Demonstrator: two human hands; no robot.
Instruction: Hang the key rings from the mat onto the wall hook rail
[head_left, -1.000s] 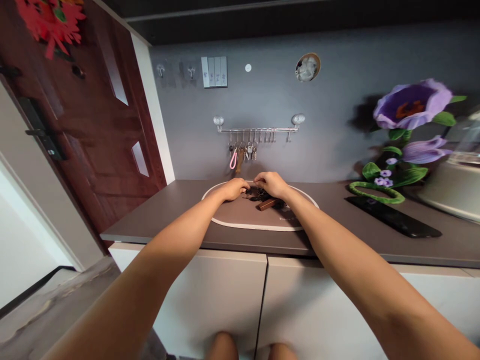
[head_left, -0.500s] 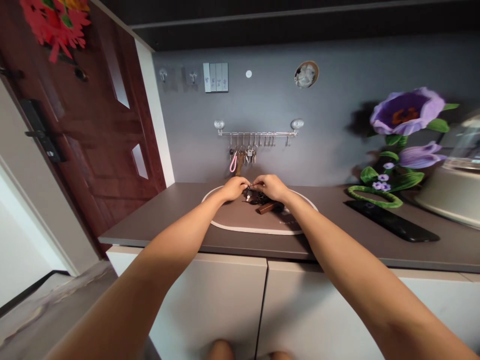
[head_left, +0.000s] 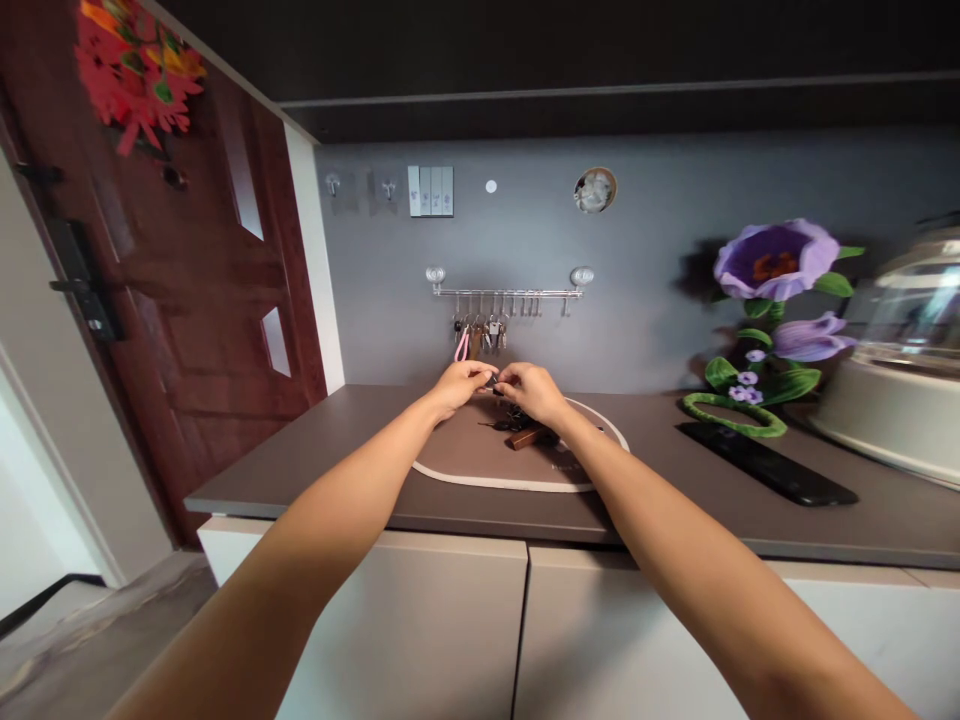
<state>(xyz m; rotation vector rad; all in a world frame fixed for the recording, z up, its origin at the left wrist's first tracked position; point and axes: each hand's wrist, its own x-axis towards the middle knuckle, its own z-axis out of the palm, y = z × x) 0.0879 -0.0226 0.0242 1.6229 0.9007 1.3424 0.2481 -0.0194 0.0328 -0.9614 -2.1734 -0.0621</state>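
Observation:
My left hand (head_left: 459, 388) and my right hand (head_left: 531, 392) meet fingertip to fingertip above the brown mat (head_left: 457, 455). Between them they pinch a small dark key-like piece (head_left: 493, 380), mostly hidden by the fingers. Just under my right hand lies a loose bunch of dark keys (head_left: 510, 420), beside a brown block-shaped item (head_left: 526, 438). Behind the hands, a clear rail with hooks (head_left: 510, 293) is fixed to the wall. Several keys (head_left: 495, 332) hang from its left part, along with a pink loop strap (head_left: 462, 345).
A black elongated case (head_left: 769, 465) lies on the counter (head_left: 285, 450) to the right, near a purple crocheted flower (head_left: 780, 265) and a white appliance with a clear dome (head_left: 885, 410). A dark shelf (head_left: 570, 60) overhangs the counter. A red-brown door (head_left: 217, 300) stands at left.
Both hands have lifted slightly off the mat with the small piece between the fingertips. The bunch on the mat shows more openly. My view has tilted up a little.

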